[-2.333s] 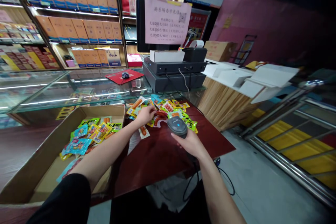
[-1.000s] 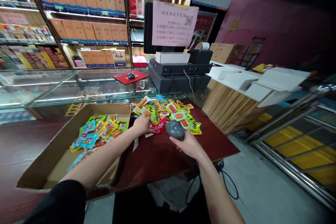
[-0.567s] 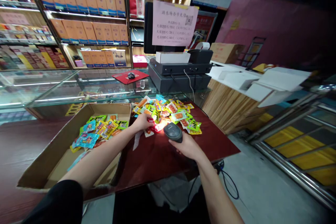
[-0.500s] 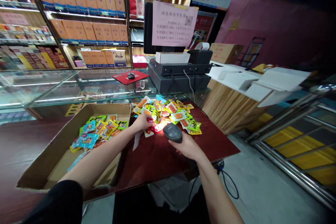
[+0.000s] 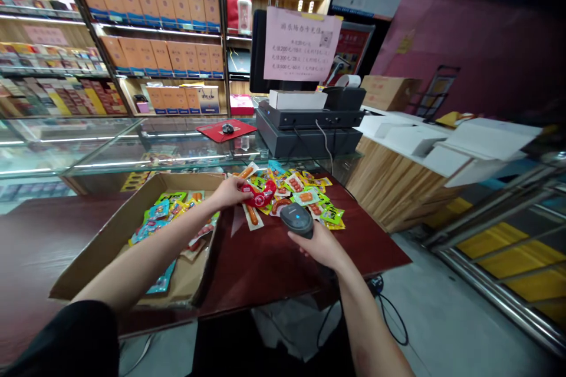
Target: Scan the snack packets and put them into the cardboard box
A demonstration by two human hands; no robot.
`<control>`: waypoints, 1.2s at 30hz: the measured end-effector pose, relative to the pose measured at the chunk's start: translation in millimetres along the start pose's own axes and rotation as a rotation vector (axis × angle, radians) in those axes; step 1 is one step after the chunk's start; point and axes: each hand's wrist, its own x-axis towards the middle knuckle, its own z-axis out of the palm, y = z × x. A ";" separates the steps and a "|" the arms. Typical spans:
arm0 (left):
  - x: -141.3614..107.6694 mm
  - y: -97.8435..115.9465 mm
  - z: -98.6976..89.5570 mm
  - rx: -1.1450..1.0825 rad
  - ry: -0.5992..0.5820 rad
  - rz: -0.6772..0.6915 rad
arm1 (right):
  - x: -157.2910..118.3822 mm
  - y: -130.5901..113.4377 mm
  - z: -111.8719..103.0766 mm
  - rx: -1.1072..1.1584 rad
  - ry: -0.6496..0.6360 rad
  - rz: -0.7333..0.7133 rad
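Observation:
In my left hand (image 5: pixel 230 191) is a curved red snack packet (image 5: pixel 260 195), pinched at its left end above the table. My right hand (image 5: pixel 322 242) wraps round the handle of a dark barcode scanner (image 5: pixel 296 219), whose head points toward the packets and shows a small blue light. Behind both lies a heap of small snack packets (image 5: pixel 309 188), some with sausages showing through. A single sausage packet (image 5: pixel 253 216) rests on the table just below the red one. More packets (image 5: pixel 159 216) fill part of the cardboard tray (image 5: pixel 92 253), which my left forearm crosses.
The dark red table (image 5: pixel 265 265) has its right corner near a metal railing (image 5: pixel 499 283). Beyond it stand a glass counter (image 5: pixel 177 144), a cash drawer (image 5: pixel 309 136), a monitor with a paper sign (image 5: pixel 303 44) and a red mouse pad (image 5: pixel 216 132). Cables hang below the table's right side.
My left hand has lifted the red packet slightly up and left, turning it so more shows. The scanner's bright light on it has gone out. The whole view has shifted a little.

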 end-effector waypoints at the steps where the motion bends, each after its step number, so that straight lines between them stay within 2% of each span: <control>1: -6.9 2.0 -17.5 -0.064 -0.024 -0.011 | 1.8 -0.8 1.1 0.000 0.000 -0.004; 3: -26.0 5.6 -57.3 -0.159 -0.052 -0.058 | 5.7 -3.1 4.1 0.006 0.001 -0.010; 5: -48.2 7.4 -98.6 -0.131 -0.052 -0.112 | 9.5 -6.7 7.5 0.010 0.001 -0.020; 8: -74.3 3.5 -148.9 -0.067 0.043 -0.192 | 14.4 -14.0 10.9 -0.006 0.005 -0.052; 10: -81.9 -3.3 -167.0 -0.013 0.114 -0.211 | 16.9 -18.2 12.1 -0.025 0.008 -0.080; 12: -81.6 -10.1 -170.0 0.024 0.145 -0.205 | 18.3 -20.0 12.8 -0.041 0.005 -0.102; 14: -75.5 -13.2 -159.8 0.040 0.134 -0.190 | 18.5 -19.0 13.0 -0.053 0.006 -0.109; 16: -65.4 -10.8 -140.3 0.058 0.083 -0.171 | 17.7 -16.0 12.3 -0.058 0.010 -0.106; 19: -45.6 0.9 -102.6 0.078 -0.001 -0.096 | 15.2 -11.4 9.0 -0.043 0.018 -0.094; 25: -1.8 28.7 -23.8 0.113 -0.094 0.110 | 7.9 -11.6 -4.2 -0.029 0.010 -0.019; 29: 20.4 40.0 17.4 0.169 -0.124 0.161 | 3.7 -10.3 -10.7 -0.017 0.009 0.016; 32: 31.7 38.5 41.1 0.227 -0.129 0.178 | 1.6 -6.5 -12.8 -0.009 0.025 0.012; 36: 39.8 22.0 63.2 0.334 -0.118 0.144 | -1.1 -2.3 -16.1 0.005 0.048 0.001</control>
